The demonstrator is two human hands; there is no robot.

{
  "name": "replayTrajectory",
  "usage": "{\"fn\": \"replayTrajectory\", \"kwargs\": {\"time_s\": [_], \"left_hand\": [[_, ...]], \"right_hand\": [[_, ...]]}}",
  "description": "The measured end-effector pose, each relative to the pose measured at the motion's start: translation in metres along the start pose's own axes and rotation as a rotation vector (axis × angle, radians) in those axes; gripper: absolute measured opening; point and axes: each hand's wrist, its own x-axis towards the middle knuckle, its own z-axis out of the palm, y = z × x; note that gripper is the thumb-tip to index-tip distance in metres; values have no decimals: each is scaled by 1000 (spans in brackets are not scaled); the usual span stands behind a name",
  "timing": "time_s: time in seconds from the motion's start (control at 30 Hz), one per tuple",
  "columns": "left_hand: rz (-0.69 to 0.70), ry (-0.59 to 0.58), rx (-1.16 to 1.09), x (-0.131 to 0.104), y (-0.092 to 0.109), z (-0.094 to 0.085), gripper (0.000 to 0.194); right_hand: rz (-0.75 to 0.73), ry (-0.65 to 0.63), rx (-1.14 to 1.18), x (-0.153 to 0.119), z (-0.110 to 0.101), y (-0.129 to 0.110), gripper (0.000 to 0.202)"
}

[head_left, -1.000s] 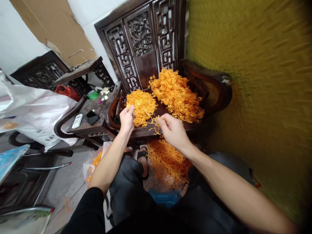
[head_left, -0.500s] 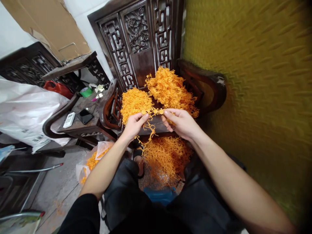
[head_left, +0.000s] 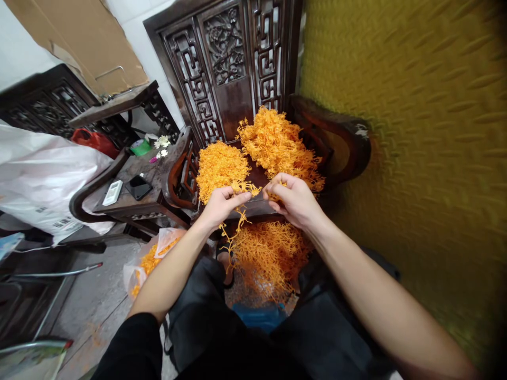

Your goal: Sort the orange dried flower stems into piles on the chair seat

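Before chair [head_left: 233,100], left hand [head_left: 219,207] pinching orange strands [head_left: 246,187]; right hand [head_left: 295,199] curled, contents unclear; sack print [head_left: 62,225] illegible.

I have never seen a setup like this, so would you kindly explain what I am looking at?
There is no machine here, only two bare human hands. The single view comes from a head-worn camera looking forward and down. The left hand pinches a branching orange strand; the right hand is close by, fingers curled, and whether it holds anything is hard to see. On the wooden chair seat lie a smaller orange heap and a larger orange heap. A stringier heap shows lower down.
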Motion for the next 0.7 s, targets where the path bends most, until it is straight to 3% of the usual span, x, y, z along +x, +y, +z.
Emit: {"fn": "replayTrajectory", "kwargs": {"time_s": [0.1, 0.2, 0.27, 0.37, 0.4, 0.47, 0.57, 0.63, 0.7], "left_hand": [[1, -44, 4, -2, 4, 2, 41], [6, -54, -7, -4, 9, 5, 42], [1, -51, -25, -5, 11, 7, 43], [-25, -42, -14, -7, 14, 7, 45], [-36, -38, 12, -8, 15, 6, 44], [-51, -35, 89, -10, 14, 4, 41], [-72, -88, 204, -12, 11, 5, 37], [-71, -124, 264, -13, 9, 7, 38], [-60, -148, 292, -12, 8, 10, 38]], "right_hand": [[-48, -52, -159, -3, 1, 2, 21], [-185, -98, -467, -2, 0, 8, 28], [-293, 24, -553, 3, -4, 10, 35], [-346, 332, -357, 12, -19, 5, 38], [-328, 373, -287, 14, -24, 2, 37], [-242, 302, -256, 13, -31, -4, 32], [-143, 46, -441, 4, -28, -6, 31], [-179, -65, -586, -3, -20, -3, 37], [-240, -134, -715, -7, -10, 2, 29]]}}
